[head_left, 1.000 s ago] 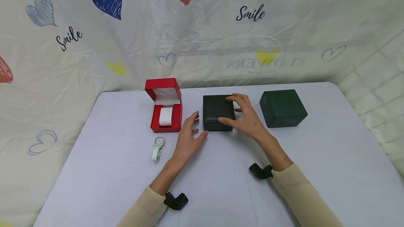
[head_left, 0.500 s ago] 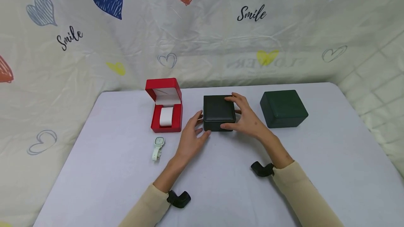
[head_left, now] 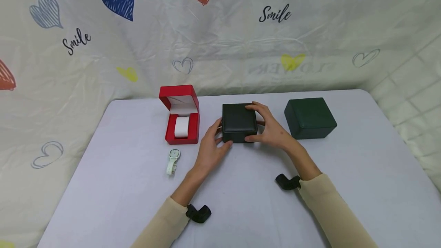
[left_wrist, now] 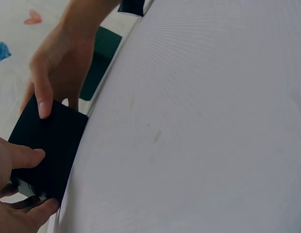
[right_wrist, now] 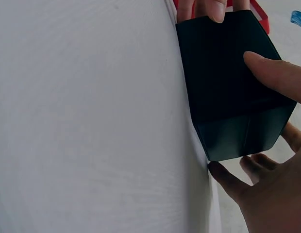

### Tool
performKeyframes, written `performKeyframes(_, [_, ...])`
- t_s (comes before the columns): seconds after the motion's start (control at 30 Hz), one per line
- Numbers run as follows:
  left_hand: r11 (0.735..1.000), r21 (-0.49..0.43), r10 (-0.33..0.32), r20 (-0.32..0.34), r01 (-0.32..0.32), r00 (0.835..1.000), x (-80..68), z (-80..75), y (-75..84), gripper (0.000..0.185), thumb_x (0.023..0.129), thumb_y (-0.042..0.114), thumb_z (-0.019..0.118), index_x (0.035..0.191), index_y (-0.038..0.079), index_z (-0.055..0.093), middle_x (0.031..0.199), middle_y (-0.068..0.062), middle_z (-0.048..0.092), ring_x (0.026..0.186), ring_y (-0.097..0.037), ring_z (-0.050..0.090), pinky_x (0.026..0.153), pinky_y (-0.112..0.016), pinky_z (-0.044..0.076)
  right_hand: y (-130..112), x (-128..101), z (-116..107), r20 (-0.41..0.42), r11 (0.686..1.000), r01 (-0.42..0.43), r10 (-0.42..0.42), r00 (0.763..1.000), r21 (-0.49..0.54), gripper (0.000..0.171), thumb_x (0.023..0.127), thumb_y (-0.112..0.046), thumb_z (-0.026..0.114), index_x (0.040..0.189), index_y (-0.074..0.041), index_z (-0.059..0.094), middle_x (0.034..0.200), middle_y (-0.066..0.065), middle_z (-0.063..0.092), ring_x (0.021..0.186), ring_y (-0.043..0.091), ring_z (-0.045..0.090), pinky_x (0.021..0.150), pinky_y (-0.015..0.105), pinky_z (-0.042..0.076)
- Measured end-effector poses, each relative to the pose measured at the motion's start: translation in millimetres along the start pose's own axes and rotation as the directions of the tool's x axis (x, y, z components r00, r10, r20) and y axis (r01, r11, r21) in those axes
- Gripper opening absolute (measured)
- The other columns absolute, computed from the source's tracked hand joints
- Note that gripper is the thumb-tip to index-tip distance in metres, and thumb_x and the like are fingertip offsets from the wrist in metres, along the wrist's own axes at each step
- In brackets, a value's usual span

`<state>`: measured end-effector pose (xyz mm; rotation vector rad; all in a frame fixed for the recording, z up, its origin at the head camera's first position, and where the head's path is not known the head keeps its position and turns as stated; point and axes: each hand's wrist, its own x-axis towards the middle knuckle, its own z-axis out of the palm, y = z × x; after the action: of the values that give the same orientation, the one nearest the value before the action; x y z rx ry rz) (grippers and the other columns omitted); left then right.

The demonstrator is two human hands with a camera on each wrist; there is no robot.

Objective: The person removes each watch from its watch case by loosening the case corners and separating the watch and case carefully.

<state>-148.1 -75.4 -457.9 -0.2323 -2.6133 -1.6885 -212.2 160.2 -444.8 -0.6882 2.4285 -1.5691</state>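
Observation:
A closed black box [head_left: 239, 118] sits on the white-covered table between both hands. My left hand [head_left: 209, 152] holds its left side, with the thumb at the front face and the fingers along the side. From the right, my right hand [head_left: 272, 131] grips the same box, its thumb on the front and a finger reaching the top near the back corner. In the left wrist view both thumbs press the front of the black box [left_wrist: 58, 141]. The right wrist view shows the black box [right_wrist: 223, 68] with its lower edge by the tabletop.
Left of the hands stands an open red watch box [head_left: 170, 129] with a white cushion [head_left: 181, 127] inside. A pale wristwatch [head_left: 173, 160] lies in front of it. To the right is a closed green box [head_left: 311, 116]. A printed curtain [head_left: 227, 33] hangs behind the table [head_left: 241, 202].
My left hand has moved slightly right and forward, up against the black box. The right thumb has slid a little right along the box's front. The box stays closed and in place.

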Motion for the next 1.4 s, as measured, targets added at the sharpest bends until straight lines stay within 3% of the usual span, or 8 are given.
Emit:
performKeyframes(0.33, [1.0,0.014,-0.005,0.01,0.005,1.0,5.6,-0.5,-1.5,0.084,0.092,0.011,0.079,0.163,0.022,0.035,0.158,-0.005,0.05,0.138,-0.027,0.059,0.102,-0.038,0.059,6.2,0.4,-2.6,-0.008,1.0,-0.002,0.002,1.0,0.019,0.102,0.075,-0.005,0.093,0.159,-0.019,0.037,0.166,0.011,0.028,0.155,0.034,0.03,0.119,0.068,0.036])
performKeyframes(0.67, [1.0,-0.003,0.0,-0.028,-0.001,1.0,8.9,-1.4,-1.1,0.085,0.088,0.006,0.082,0.16,0.025,0.04,0.149,-0.01,0.061,0.132,-0.028,0.065,0.097,-0.038,0.06,6.5,1.8,-0.2,-0.058,0.996,-0.009,0.014,0.998,0.086,0.117,0.07,0.001,0.093,0.161,-0.012,0.02,0.166,0.016,0.032,0.158,0.035,0.028,0.115,0.065,0.041])
performKeyframes(1.07, [0.998,-0.033,-0.054,-0.073,0.052,0.996,7.4,-4.1,-2.4,0.084,0.085,0.009,0.086,0.157,0.028,0.046,0.143,-0.012,0.066,0.123,-0.028,0.071,0.096,-0.04,0.061,6.5,5.2,1.4,-0.069,0.993,-0.04,0.048,0.996,0.11,0.111,0.072,-0.003,0.092,0.161,-0.014,0.026,0.166,0.012,0.035,0.157,0.033,0.032,0.118,0.061,0.042])
performKeyframes(1.4, [0.999,-0.038,-0.038,-0.095,0.034,0.995,10.6,-3.0,-0.5,0.084,0.084,0.007,0.087,0.156,0.026,0.049,0.14,-0.012,0.069,0.12,-0.03,0.073,0.095,-0.041,0.061,4.6,4.7,-2.5,-0.103,0.992,-0.057,0.068,0.992,0.11,0.101,0.078,-0.008,0.088,0.162,-0.017,0.032,0.164,0.01,0.041,0.154,0.03,0.037,0.119,0.058,0.041])
